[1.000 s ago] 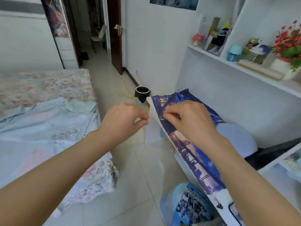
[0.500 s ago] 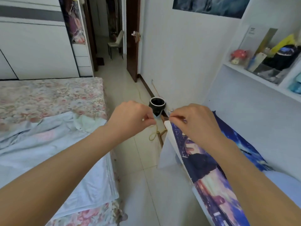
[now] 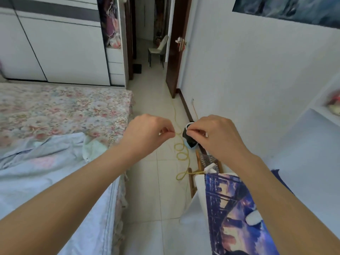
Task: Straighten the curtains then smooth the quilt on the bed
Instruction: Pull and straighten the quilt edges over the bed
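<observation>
Quilt [image 3: 36,181] lies rumpled low-left, nearer the left hand [image 3: 147,133] than the right hand [image 3: 215,138], both grips pinched, contents unclear.

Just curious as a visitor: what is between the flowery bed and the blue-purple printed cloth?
The head view shows pale tiled floor and a looping thin yellow cord between the floral-sheeted bed and the blue-purple printed cloth.

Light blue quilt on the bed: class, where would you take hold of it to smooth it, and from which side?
Grip the turned-back corner of the light blue quilt, coming from the aisle beside the bed. That corner lies loose and crumpled near the bed's edge, so a grip can likely close around it; elsewhere it lies flatter.
</observation>
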